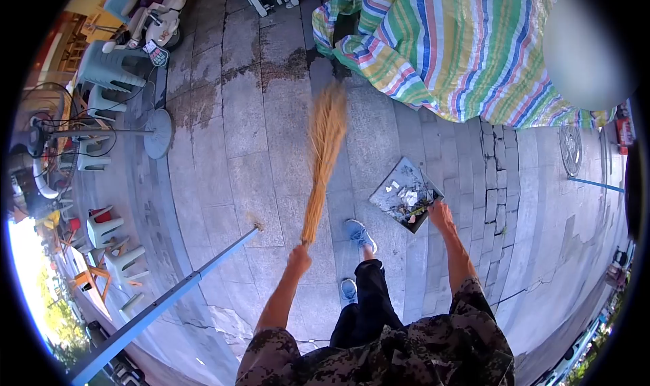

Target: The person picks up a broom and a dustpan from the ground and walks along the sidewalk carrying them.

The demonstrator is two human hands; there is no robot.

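Note:
My left hand (298, 259) is wrapped round the top of a straw broom (323, 146), whose blurred bristles reach forward over the grey paving. On the right, my right hand (441, 213) is closed at the corner of a square dustpan (395, 213). White scraps and dark debris (409, 198) lie in the pan, which is held low over the paving or rests on it; which of the two I cannot tell. The broom and the pan are apart.
A striped tarp (467, 48) spreads at the top right. A blue pole (196, 278) slants across the lower left. Plastic stools (108, 64), a round stand base (158, 134) and a scooter (159, 24) line the left. Wet patches mark the paving ahead.

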